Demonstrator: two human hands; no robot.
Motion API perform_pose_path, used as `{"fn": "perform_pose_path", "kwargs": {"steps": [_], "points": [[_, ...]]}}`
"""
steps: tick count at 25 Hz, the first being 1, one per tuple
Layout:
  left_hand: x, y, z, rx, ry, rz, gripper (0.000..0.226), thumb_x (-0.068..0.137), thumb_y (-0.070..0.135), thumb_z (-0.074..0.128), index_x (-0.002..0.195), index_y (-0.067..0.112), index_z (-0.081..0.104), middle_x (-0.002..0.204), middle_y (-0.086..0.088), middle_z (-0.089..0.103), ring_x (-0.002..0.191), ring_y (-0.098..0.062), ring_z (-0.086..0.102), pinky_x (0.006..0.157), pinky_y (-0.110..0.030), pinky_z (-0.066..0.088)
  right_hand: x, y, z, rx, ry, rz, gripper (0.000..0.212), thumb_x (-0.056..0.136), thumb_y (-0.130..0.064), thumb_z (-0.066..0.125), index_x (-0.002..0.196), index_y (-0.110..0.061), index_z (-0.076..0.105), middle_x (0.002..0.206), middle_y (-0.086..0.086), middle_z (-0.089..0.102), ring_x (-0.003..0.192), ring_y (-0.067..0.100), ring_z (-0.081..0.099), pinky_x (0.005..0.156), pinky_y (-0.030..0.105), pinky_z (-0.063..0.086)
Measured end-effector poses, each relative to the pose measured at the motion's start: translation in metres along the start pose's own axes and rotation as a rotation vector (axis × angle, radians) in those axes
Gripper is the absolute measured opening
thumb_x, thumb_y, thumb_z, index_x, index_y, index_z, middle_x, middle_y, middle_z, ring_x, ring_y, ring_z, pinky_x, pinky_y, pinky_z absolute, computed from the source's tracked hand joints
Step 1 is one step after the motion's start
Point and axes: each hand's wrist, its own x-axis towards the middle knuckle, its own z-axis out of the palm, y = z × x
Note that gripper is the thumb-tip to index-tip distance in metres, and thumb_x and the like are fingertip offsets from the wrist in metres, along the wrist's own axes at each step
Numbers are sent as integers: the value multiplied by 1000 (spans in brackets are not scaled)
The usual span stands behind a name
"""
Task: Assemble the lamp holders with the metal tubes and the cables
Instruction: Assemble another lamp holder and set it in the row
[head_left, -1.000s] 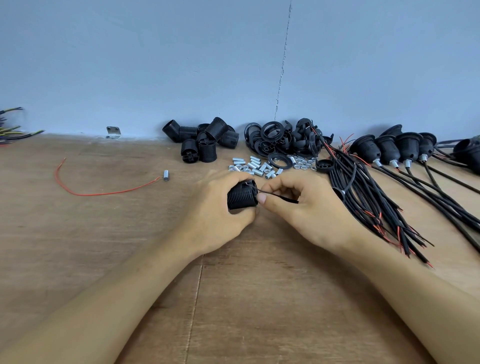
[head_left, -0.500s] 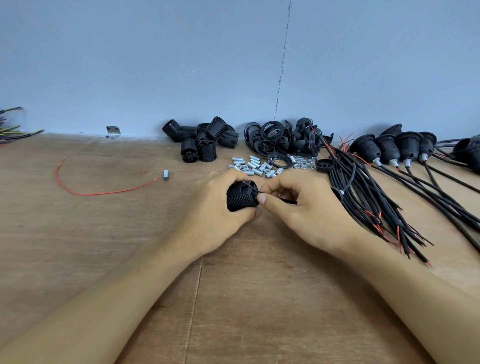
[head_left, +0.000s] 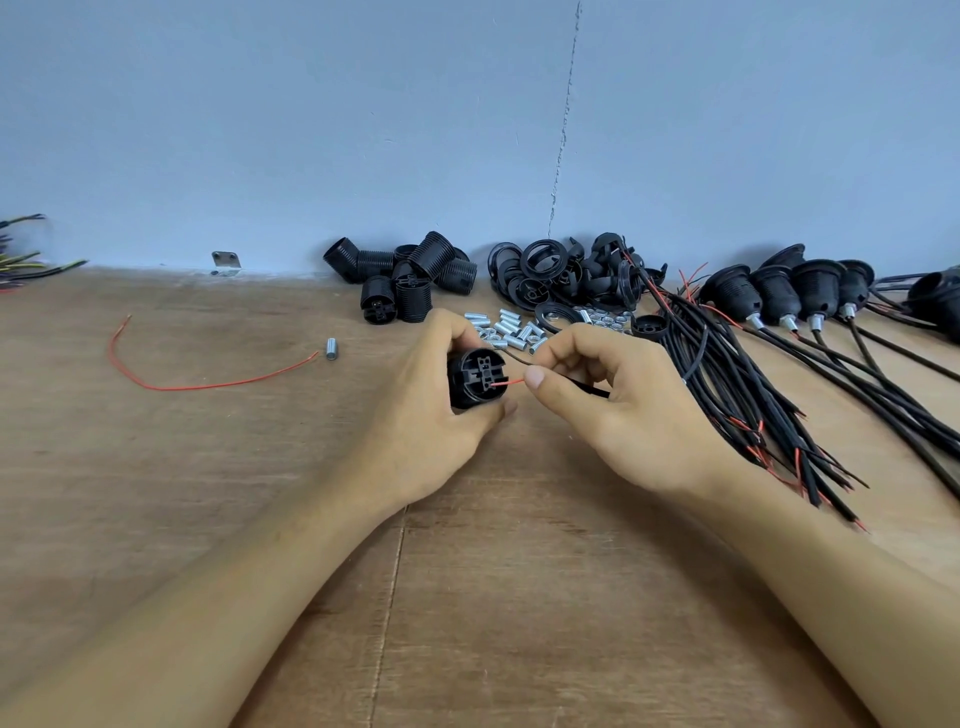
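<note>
My left hand gripping lamp holder; right hand pinching cable, red wire touching holder terminal.

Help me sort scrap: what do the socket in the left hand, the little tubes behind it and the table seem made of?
Socket in the left hand: probably moulded plastic, matt black, with crisp recesses in its end.
Tubes: likely metal, bright silvery, threaded, glinting.
Table: wood or wood-look board, matt brown, with grain lines and a seam.
</note>
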Motion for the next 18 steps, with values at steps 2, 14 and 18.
{"fn": "perform_pose_path", "kwargs": {"steps": [2, 14, 18], "points": [[0, -1, 0, -3, 2, 3, 50, 80, 14, 85, 97, 30, 41, 106, 0, 67, 97, -17, 66, 85, -44, 52, -1, -2, -1, 42, -23, -26, 12, 92, -12, 70, 82, -17, 69, 68, -18, 64, 63, -2, 54, 66, 10, 41], [0, -2, 1, 24, 7, 15, 49, 79, 20, 87, 98, 26, 43, 87, 7, 58, 73, -5, 54, 64, -18, 43, -3, -5, 1, 6, -33, -21, 9, 88, -7, 73, 82, -12, 73, 63, -19, 60, 57, -3, 52, 56, 6, 37], [-1, 0, 0, 27, 32, 42, 49, 79, 23, 87, 94, 30, 41, 84, 4, 63, 71, -6, 56, 61, -14, 42, -2, -5, 2, 10, -21, -11, 6, 88, -9, 74, 84, -13, 73, 65, -15, 63, 57, -3, 52, 56, 6, 37]]}}
